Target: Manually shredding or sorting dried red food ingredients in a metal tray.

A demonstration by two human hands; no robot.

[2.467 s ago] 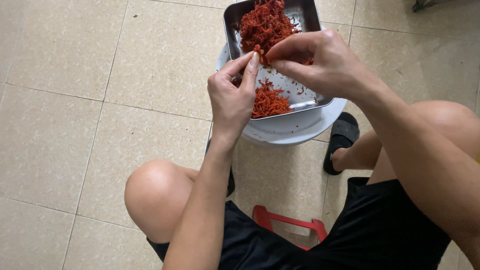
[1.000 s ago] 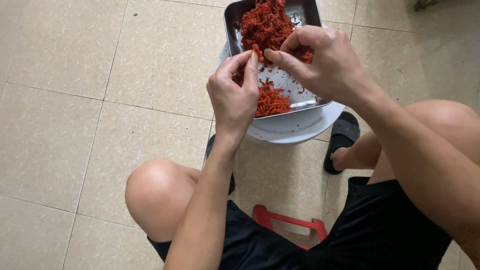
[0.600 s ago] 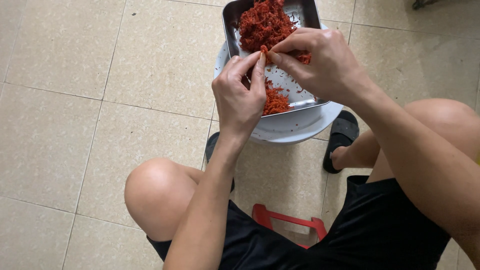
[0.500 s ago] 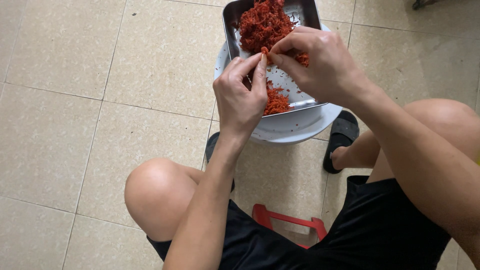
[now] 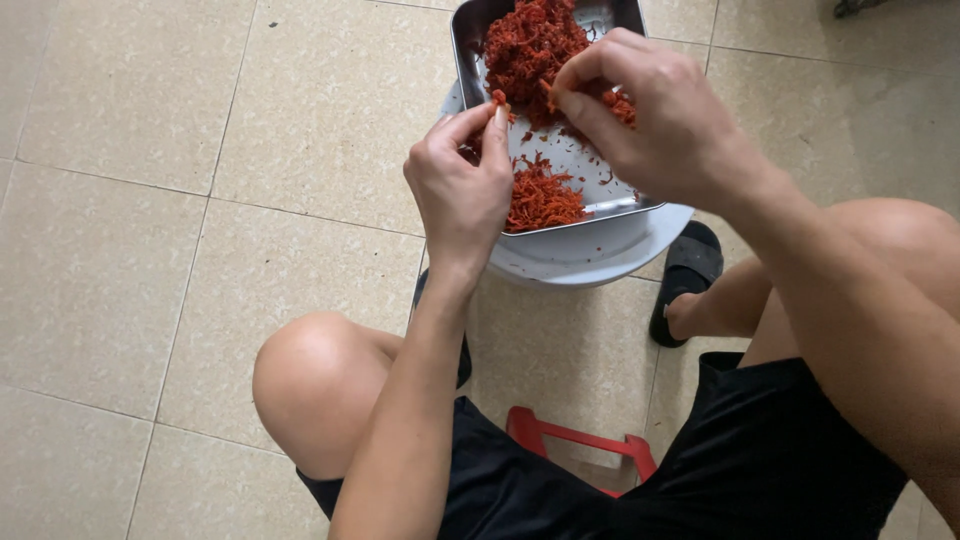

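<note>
Head: red stool (image 5: 580, 445) (black sandal (image 5: 687, 275) nearby)

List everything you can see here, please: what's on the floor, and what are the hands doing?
Metal tray: one, silver, resting on the white basin.
Red shreds: one large heap at the tray's far end, a smaller pile at its near end.
White basin: one, on the floor under the tray.
Stool: one, red, under the person.
Sandal: one, black, on the right foot.
Floor tiles: beige.
Shorts: black.
Left hand: pinching a red bit over the tray.
Right hand: pinching shreds beside the heap.
</note>
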